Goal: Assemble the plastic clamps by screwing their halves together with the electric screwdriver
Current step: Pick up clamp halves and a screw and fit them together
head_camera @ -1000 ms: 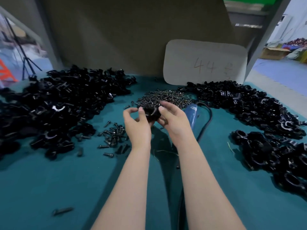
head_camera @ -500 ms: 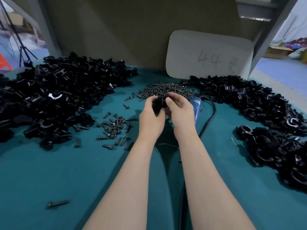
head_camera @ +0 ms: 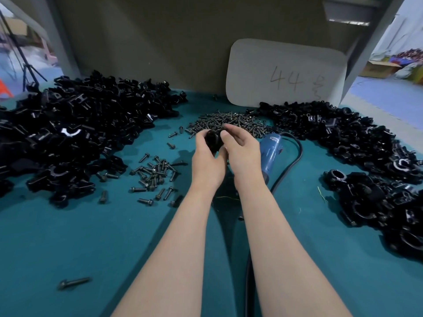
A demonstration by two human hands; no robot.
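Clamp gripped by left hand and right hand, both curled round it, electric screwdriver at their 3 o'clock on surface.

Left hand and right hand gripping black clamp, blue screwdriver beside

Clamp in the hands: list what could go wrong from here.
The left hand and right hand both grip the clamp; freeing one for the screwdriver may let the halves slip apart. The cord loops beside the right forearm and could snag on a reach.
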